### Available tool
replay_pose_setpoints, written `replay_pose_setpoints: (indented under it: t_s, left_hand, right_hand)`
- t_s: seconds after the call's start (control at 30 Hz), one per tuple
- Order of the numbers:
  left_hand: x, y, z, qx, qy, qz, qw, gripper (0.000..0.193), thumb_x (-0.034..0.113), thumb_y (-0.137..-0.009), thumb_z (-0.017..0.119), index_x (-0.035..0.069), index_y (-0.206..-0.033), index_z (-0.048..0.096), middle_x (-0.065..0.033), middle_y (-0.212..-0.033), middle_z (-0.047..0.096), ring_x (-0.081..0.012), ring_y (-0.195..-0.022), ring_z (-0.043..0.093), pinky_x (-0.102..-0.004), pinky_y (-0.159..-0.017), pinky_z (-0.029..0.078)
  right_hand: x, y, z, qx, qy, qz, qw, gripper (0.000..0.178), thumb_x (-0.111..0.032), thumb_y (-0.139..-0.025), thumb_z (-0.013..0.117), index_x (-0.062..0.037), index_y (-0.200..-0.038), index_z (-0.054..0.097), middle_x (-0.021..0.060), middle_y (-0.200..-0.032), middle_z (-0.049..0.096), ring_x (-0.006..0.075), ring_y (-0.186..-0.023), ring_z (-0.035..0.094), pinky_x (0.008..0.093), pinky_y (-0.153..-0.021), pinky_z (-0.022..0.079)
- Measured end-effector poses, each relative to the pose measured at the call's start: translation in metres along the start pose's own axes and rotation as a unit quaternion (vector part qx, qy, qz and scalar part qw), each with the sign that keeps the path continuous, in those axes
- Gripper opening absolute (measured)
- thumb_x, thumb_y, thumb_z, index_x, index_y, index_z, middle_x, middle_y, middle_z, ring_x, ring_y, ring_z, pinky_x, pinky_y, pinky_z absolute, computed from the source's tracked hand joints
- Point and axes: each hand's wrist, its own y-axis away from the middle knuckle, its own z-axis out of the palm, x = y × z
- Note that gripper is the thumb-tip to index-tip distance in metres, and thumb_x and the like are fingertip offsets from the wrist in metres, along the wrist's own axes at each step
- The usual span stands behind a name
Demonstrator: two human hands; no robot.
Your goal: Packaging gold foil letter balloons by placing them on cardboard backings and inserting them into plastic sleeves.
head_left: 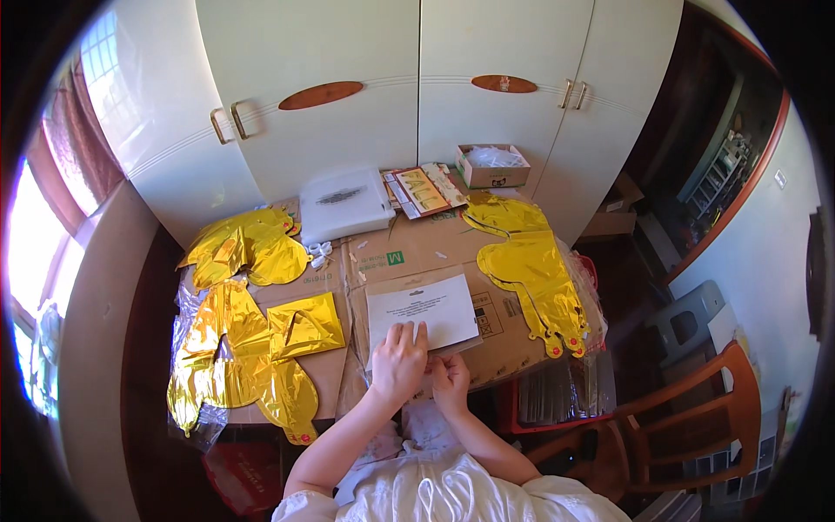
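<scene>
A flat white card (426, 304) with a hang hole and small dark print lies on the cardboard in front of me. A narrow clear margin shows along its lower edge, so it looks to be in a clear bag. My left hand (398, 361) rests on the card's lower left part, fingers stretched out. Just below the lower edge, my right hand (450, 380) is closed in a pinch; whatever is between its fingertips is too small to make out. Shiny gold foil balloons, flat and uninflated, lie to the left (230, 348) and right (531, 270) of the card.
Flattened cardboard (374, 261) covers the table. A folded gold foil piece (306, 326) and white scissors (320, 252) lie left. Behind are a stack of clear bags (344, 209), printed cards (424, 191) and a box of white strips (496, 170). A wooden chair (687, 409) stands right.
</scene>
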Motion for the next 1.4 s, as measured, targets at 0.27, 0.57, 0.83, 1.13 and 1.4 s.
replay_pose_setpoints:
  t_s: [0.27,0.57,0.83,1.13,1.4]
  left_hand:
    - [0.005,0.009,0.012,-0.061,-0.04,0.061,0.995,0.033,0.017,-0.07,0.063,0.0,-0.099,0.063,-0.0039,-0.072,0.062,-0.0165,-0.065,0.066,-0.0284,-0.056,0.053]
    - [0.005,-0.005,0.013,-0.125,-0.045,0.066,0.989,0.059,0.02,-0.06,0.073,-0.001,-0.112,0.056,-0.0056,-0.077,0.061,-0.0193,-0.065,0.066,-0.0312,-0.054,0.054]
    - [-0.002,-0.008,0.017,-0.174,-0.027,0.063,0.982,0.066,0.021,-0.055,0.077,0.001,-0.114,0.055,-0.0036,-0.077,0.061,-0.0192,-0.062,0.067,-0.0317,-0.052,0.053]
    - [-0.005,-0.016,0.026,-0.09,-0.064,0.047,0.993,0.033,0.015,-0.072,0.063,0.006,-0.104,0.059,-0.0024,-0.072,0.059,-0.0179,-0.066,0.067,-0.0308,-0.054,0.052]
    - [-0.016,-0.014,0.025,-0.027,0.023,0.168,0.985,0.037,0.016,-0.071,0.063,0.0,-0.104,0.061,-0.0084,-0.096,0.066,-0.0176,-0.089,0.067,-0.0285,-0.064,0.056]
  right_hand:
    - [-0.025,-0.02,-0.009,-0.094,0.243,0.084,0.962,0.029,-0.019,-0.095,0.047,0.0044,-0.09,0.062,0.0118,-0.063,0.064,0.0191,-0.055,0.065,0.0311,-0.054,0.052]
    - [-0.012,-0.018,-0.014,-0.12,0.31,0.03,0.943,0.031,-0.023,-0.096,0.047,0.0009,-0.086,0.063,0.013,-0.061,0.064,0.025,-0.052,0.065,0.0359,-0.053,0.052]
    - [-0.023,-0.012,-0.005,-0.117,0.272,0.046,0.954,0.03,-0.02,-0.098,0.046,0.0015,-0.087,0.063,0.0114,-0.061,0.065,0.0216,-0.05,0.065,0.0341,-0.05,0.051]
    - [-0.023,-0.012,-0.004,-0.132,0.255,0.035,0.957,0.029,-0.018,-0.1,0.046,0.0024,-0.087,0.062,0.0099,-0.064,0.065,0.015,-0.051,0.063,0.0283,-0.048,0.05]
    - [-0.022,-0.016,-0.013,-0.098,0.132,0.121,0.979,0.029,-0.014,-0.098,0.044,-0.0003,-0.08,0.061,0.0042,-0.062,0.062,0.0113,-0.049,0.058,0.0261,-0.047,0.048]
